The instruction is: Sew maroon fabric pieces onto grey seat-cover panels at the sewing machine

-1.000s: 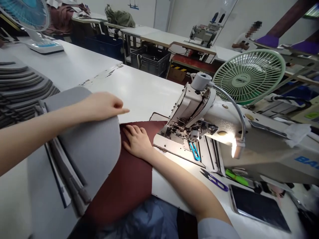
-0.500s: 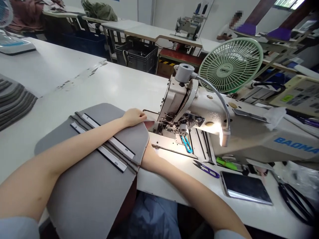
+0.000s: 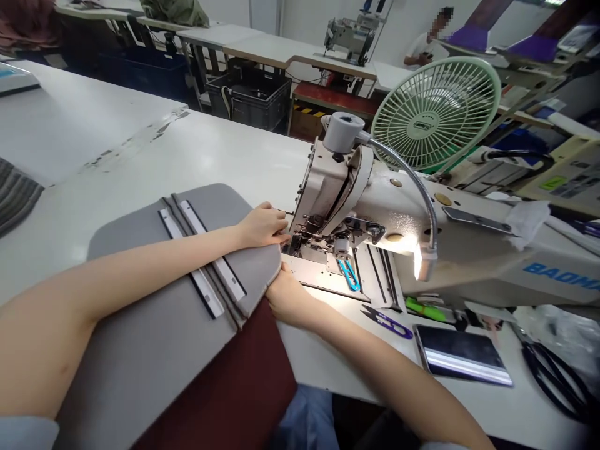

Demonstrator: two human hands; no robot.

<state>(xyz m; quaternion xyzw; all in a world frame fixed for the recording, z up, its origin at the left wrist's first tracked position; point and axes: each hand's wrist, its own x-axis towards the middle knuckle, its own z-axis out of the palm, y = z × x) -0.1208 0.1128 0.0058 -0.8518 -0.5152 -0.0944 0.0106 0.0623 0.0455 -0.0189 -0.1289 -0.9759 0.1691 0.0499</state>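
Observation:
A grey padded fabric panel lies at an angle over the table's front edge, with two white strips across it. Dark red fabric shows from beneath it. My left hand rests on the panel's far corner, fingers curled closed over the edge next to the sewing machine. Lower on the same edge, my right hand grips the panel, thumb near the top and the other fingers partly hidden under it. The corner is just left of the machine's presser-foot area, under the lamp.
Blue thread snips lie on the machine bed. Purple snips, a phone and black-handled scissors lie to the right. A green fan stands behind the machine. Stacked grey pieces are at far left.
The panel has turned and shifted right, its corner nearer the machine, exposing more dark red fabric. My right hand has come out from under the panel to its edge; my left hand has moved slightly right.

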